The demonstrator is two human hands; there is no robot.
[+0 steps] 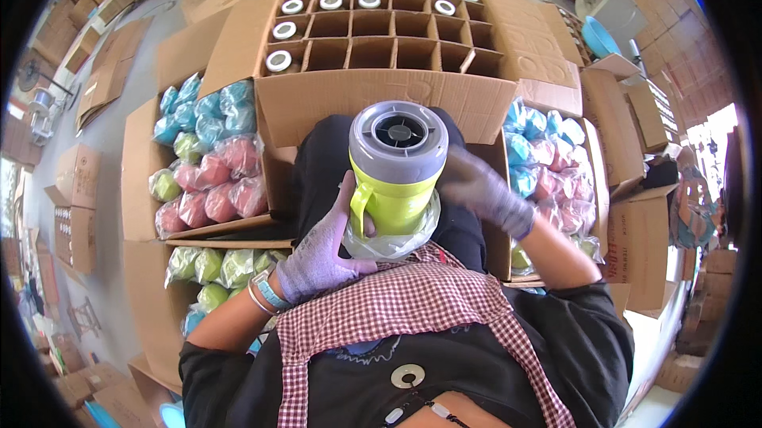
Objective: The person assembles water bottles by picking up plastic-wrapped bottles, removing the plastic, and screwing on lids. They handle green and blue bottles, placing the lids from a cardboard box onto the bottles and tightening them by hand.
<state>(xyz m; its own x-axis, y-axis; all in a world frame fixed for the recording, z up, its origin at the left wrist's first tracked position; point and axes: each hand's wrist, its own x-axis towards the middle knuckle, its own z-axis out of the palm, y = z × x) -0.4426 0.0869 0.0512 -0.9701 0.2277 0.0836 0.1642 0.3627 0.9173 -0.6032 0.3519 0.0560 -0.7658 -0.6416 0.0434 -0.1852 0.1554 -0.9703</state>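
A lime-green mug (399,204) with a grey lid (367,136) stands upright in front of my lap. The lid has a round, dark, spoked centre. The mug's handle (359,207) is on its left side. A clear plastic bag (421,239) is bunched round the mug's lower part. My gloved left hand (319,260) grips the mug low on the left, its thumb up along the side by the handle; most of its fingers are hidden. To the right of the mug is my gloved right hand (482,194), smeared by motion, so whether it touches the mug is unclear.
Beyond my knees stands a carton (385,103) with cardboard dividers; several white-rimmed round tops (279,61) sit in its far and left cells. Open boxes on the left (141,174) and right (601,190) hold bagged blue, pink and green items. More cartons (639,241) stand at the right.
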